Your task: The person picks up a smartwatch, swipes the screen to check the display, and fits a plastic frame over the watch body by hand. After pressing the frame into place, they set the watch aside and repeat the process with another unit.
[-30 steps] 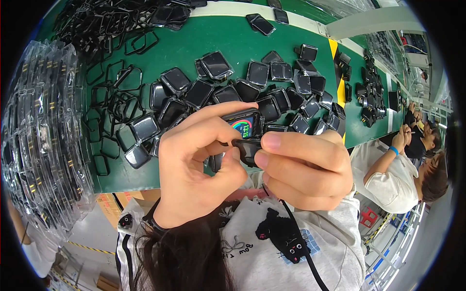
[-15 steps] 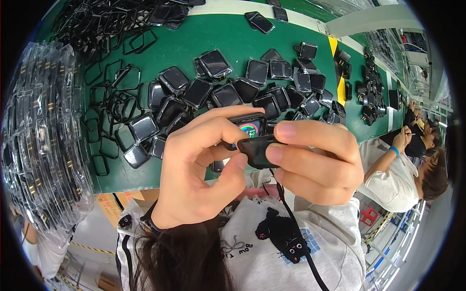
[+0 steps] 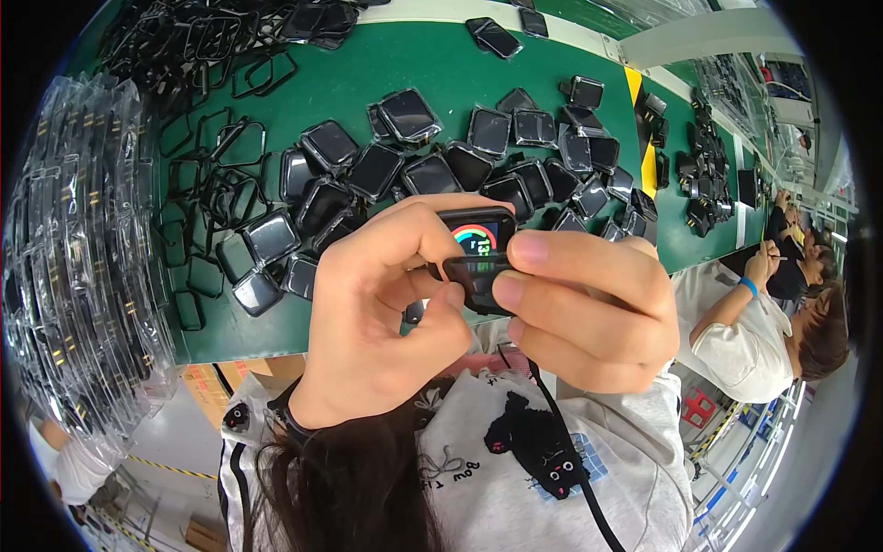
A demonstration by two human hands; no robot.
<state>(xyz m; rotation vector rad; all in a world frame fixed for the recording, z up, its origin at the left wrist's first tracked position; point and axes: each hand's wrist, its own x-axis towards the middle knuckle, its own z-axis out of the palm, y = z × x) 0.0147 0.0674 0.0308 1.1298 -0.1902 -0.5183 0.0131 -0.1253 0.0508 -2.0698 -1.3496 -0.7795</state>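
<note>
The left hand (image 3: 386,322) and right hand (image 3: 589,308), both closed on the lit smartwatch (image 3: 476,253), have rotated it slightly, black cases (image 3: 405,166) at twelve o'clock on the green tabletop (image 3: 423,64).

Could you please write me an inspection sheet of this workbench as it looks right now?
Surface: green bench top, largely covered.
Job's things: small lit watch body with a dark cover piece in front of it, both held above the bench.
Clutter: pile of dark watch screens; empty black frames; stacked clear trays.
Grips: left hand and right hand pinch the pieces.
Cables: black cord over the shirt.
Surroundings: a co-worker at right.
</note>
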